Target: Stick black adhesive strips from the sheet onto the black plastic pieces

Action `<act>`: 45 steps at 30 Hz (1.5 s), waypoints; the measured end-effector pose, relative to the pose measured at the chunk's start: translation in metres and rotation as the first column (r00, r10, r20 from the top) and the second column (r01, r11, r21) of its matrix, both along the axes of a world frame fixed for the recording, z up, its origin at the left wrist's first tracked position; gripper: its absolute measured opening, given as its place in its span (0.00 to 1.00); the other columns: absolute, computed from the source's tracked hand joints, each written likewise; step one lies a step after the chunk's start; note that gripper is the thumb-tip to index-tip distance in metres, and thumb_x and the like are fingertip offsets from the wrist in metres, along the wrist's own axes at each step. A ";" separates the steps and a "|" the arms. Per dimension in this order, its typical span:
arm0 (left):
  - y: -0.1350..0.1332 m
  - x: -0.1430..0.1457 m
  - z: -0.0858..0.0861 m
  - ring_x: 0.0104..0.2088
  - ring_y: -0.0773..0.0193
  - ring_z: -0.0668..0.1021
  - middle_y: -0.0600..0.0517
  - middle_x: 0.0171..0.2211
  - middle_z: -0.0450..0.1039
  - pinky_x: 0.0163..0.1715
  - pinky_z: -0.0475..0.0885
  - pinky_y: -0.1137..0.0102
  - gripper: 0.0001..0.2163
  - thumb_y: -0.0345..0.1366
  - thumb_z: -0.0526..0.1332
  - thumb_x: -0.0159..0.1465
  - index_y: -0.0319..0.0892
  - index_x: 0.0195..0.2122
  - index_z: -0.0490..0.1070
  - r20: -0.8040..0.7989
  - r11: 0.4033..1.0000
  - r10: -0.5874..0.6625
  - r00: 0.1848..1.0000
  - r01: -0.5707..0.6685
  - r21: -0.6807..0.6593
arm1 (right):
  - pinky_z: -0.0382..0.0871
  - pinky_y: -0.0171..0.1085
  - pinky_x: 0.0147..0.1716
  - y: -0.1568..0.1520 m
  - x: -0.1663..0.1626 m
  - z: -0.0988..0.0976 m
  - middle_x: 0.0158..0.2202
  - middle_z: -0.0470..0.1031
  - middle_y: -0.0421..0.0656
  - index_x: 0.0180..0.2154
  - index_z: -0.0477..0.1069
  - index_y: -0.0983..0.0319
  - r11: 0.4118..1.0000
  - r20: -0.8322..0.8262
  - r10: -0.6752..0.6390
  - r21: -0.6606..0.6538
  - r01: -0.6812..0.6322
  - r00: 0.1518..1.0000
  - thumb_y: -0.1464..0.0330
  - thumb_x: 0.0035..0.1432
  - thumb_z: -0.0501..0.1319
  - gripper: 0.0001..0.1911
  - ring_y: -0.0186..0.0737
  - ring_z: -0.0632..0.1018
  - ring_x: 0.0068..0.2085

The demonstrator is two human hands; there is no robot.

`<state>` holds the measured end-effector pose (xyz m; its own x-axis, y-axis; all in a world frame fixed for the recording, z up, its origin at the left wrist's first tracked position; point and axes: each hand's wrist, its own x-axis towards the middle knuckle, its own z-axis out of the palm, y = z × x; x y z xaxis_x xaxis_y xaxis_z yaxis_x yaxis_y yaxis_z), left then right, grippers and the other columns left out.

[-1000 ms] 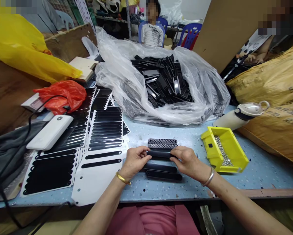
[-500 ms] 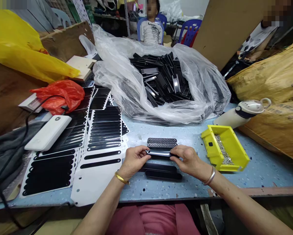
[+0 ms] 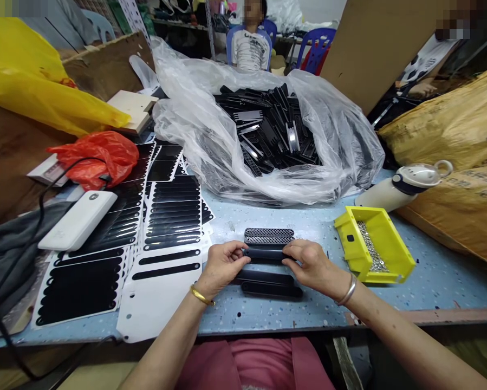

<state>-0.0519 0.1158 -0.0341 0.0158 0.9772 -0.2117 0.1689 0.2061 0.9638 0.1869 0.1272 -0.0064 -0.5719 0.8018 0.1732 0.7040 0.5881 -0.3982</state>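
Observation:
Between my two hands is a long black strip with rounded ends (image 3: 265, 254), held level just above the table. My left hand (image 3: 223, 264) pinches its left end between thumb and fingers. At the other end, my right hand (image 3: 313, 264) grips it the same way. Just beyond it lie two strips with a textured lattice face (image 3: 268, 235), side by side. Nearer to me rest smooth black strips (image 3: 271, 290), partly behind my fingers. On the left are white sheets bearing black adhesive strips (image 3: 172, 216), two of them apart from the rest on the closest sheet.
A clear plastic bag (image 3: 227, 162) full of black pieces (image 3: 267, 130) stands at the back. On the right are a yellow bin (image 3: 397, 244) of small metal parts and a bottle (image 3: 389, 189). A white power bank (image 3: 78, 221) and red bag (image 3: 101, 157) lie left. Someone sits opposite.
The bright shine along the held strip is gone, so its top now looks dark; it seems slightly tilted. Both hands keep the same grip and place.

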 end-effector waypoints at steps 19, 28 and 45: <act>0.000 0.000 -0.003 0.22 0.71 0.72 0.55 0.20 0.70 0.22 0.67 0.77 0.10 0.33 0.67 0.47 0.39 0.32 0.79 -0.025 0.999 -0.010 1.000 0.011 0.038 | 0.73 0.37 0.34 0.000 0.000 0.000 0.31 0.79 0.48 0.29 0.76 0.65 0.999 -0.011 -0.008 -0.034 0.007 1.000 0.77 0.51 0.64 0.03 0.43 0.79 0.33; 0.000 0.000 -0.002 0.21 0.70 0.72 0.55 0.20 0.71 0.21 0.67 0.77 0.10 0.34 0.67 0.47 0.39 0.32 0.79 -0.016 0.999 -0.009 1.000 0.010 0.050 | 0.73 0.37 0.33 0.000 0.001 -0.002 0.30 0.79 0.47 0.29 0.76 0.64 1.000 -0.060 -0.008 -0.004 0.008 0.998 0.76 0.51 0.65 0.03 0.42 0.79 0.32; 0.001 0.000 0.000 0.22 0.69 0.72 0.55 0.20 0.72 0.22 0.68 0.76 0.11 0.34 0.68 0.47 0.39 0.32 0.79 -0.012 1.000 -0.002 1.000 0.003 0.025 | 0.71 0.36 0.32 0.000 0.001 0.000 0.30 0.78 0.46 0.28 0.75 0.63 1.000 -0.006 -0.019 -0.018 0.018 1.000 0.76 0.52 0.64 0.03 0.41 0.78 0.32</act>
